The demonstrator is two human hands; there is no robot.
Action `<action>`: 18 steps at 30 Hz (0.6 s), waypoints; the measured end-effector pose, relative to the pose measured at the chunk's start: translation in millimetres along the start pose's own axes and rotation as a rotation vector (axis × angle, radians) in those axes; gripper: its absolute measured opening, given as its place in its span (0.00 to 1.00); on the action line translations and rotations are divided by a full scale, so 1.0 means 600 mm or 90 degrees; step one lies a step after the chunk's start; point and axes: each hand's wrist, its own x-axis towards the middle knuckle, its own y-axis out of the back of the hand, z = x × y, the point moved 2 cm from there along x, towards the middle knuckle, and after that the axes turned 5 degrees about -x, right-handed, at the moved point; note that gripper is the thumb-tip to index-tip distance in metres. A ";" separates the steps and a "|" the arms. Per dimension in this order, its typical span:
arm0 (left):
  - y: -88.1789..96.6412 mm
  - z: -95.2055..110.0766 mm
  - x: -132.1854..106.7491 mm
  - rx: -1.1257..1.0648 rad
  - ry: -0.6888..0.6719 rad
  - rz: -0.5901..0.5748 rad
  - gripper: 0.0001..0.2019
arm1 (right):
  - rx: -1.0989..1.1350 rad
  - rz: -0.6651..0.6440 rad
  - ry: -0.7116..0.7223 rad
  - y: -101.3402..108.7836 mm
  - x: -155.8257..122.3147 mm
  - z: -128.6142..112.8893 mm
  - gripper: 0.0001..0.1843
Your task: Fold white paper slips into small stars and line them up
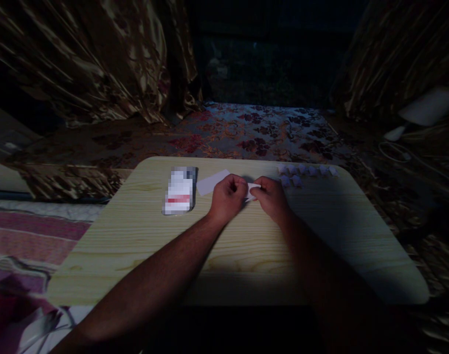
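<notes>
My left hand [228,195] and my right hand [270,196] meet over the middle of a pale wooden table [246,246]. Both are closed in a pinch on a small white paper piece [252,191] held between them. A longer white paper strip [212,182] lies flat just left of my left hand. Further left lies a small white packet [179,191] with a red band. Several tiny folded paper pieces [305,171] sit in a row at the table's far right edge, beyond my right hand.
The table stands on a patterned floral cloth [254,130]. Dark draped curtains [99,64] hang behind on both sides. A striped blanket [32,236] lies at the left. A white cable [397,150] and a pale object [427,105] lie at the right.
</notes>
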 end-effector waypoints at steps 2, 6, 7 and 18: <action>0.000 0.000 -0.001 0.004 -0.007 -0.005 0.09 | -0.002 0.003 0.005 0.001 -0.002 -0.002 0.03; 0.000 -0.003 -0.001 0.011 -0.012 -0.001 0.09 | 0.001 0.009 0.001 0.000 -0.003 -0.003 0.03; 0.000 -0.003 0.000 0.011 -0.008 0.003 0.09 | 0.003 0.007 -0.005 -0.001 -0.003 -0.002 0.03; 0.000 -0.003 -0.001 0.001 -0.009 0.004 0.10 | -0.011 -0.002 -0.018 -0.003 -0.004 -0.002 0.04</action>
